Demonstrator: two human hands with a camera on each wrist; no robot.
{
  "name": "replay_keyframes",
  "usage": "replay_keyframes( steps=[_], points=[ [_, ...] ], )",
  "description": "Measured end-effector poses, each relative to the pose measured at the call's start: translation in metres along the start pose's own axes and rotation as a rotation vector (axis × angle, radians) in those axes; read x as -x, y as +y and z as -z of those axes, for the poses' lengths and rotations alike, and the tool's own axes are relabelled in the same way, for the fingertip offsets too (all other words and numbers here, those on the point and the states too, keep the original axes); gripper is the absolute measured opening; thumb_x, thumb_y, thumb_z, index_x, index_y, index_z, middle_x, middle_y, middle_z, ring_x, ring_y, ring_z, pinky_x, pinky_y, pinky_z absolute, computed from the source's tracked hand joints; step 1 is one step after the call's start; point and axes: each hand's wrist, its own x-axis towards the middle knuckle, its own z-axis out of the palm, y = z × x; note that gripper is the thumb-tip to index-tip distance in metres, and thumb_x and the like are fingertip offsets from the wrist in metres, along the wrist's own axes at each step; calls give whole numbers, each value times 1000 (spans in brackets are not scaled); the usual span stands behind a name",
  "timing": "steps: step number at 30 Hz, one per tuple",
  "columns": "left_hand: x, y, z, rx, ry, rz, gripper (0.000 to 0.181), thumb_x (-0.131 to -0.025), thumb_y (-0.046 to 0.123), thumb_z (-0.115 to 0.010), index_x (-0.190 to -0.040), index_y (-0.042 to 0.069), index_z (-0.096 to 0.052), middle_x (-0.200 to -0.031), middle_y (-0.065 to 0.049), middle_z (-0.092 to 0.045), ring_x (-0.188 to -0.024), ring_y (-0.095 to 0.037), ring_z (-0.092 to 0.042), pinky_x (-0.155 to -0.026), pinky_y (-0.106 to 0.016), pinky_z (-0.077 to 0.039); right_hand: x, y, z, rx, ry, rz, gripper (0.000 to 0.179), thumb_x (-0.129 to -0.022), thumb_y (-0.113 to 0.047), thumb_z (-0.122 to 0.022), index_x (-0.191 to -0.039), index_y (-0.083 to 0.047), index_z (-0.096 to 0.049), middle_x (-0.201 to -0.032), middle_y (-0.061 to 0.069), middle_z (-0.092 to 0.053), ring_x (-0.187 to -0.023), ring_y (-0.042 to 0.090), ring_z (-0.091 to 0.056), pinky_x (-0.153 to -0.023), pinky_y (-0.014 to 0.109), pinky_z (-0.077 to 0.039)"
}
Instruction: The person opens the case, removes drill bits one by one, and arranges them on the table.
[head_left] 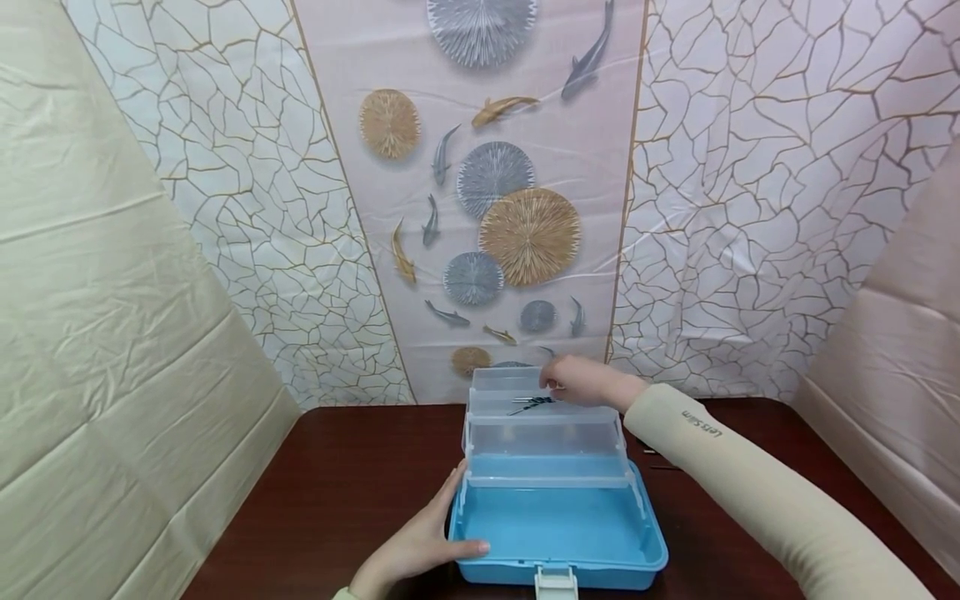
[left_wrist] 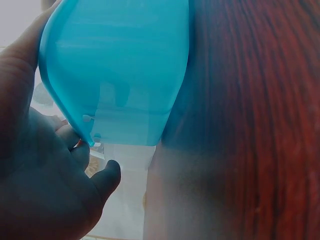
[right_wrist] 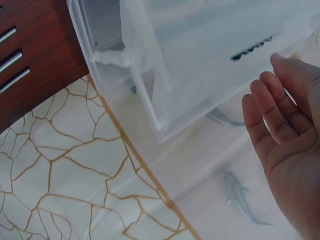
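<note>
A light-blue toolbox (head_left: pixel 555 575) stands unfolded, with clear stepped trays (head_left: pixel 546 433) raised behind its blue base. My left hand (head_left: pixel 423 533) grips its left side, thumb over the front-left rim and fingers along the outer wall; the left wrist view shows this hand (left_wrist: pixel 55 165) at the blue wall (left_wrist: pixel 120 60). Several dark twisted drill bits (head_left: pixel 534 402) lie in the upper tray. My right hand (head_left: pixel 581 382) is just above that tray, beside the bits. Up close, its fingers (right_wrist: pixel 267 110) are loosely bent near a dark drill bit (right_wrist: pixel 252 49), with nothing visible between them.
On the dark red wooden table (head_left: pixel 337 492), thin metal pieces (head_left: pixel 663 467) lie right of the toolbox; several silver rods (right_wrist: pixel 15 80) show there in the right wrist view. A white latch (head_left: pixel 557 582) hangs at the box's front. Patterned cloth (head_left: pixel 495 250) closes off the back.
</note>
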Motion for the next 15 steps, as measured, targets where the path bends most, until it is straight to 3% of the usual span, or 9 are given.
replay_keyframes(
  steps=[7, 15],
  points=[
    [2, 1, -1, 0, -2, 8, 109, -88, 41, -79, -163, 33, 0, -168, -10, -5, -148, -38, -20, -107, -68, -29, -2, -5, -13, -8, -63, -75, 18, -91, -5, -74, -109, -4, -72, -100, 6, -69, -91, 20, -65, -82, 36, -54],
    [0, 0, 1, 2, 2, 9, 110, -87, 43, -79, -163, 34, 0, -169, -9, -4, -149, -36, -19, -109, -67, -27, -3, -11, -16, 51, -24, -80, 14, -90, -4, -75, -104, -6, -74, -100, 7, -70, -88, 22, -67, -78, 36, -55]
  ],
)
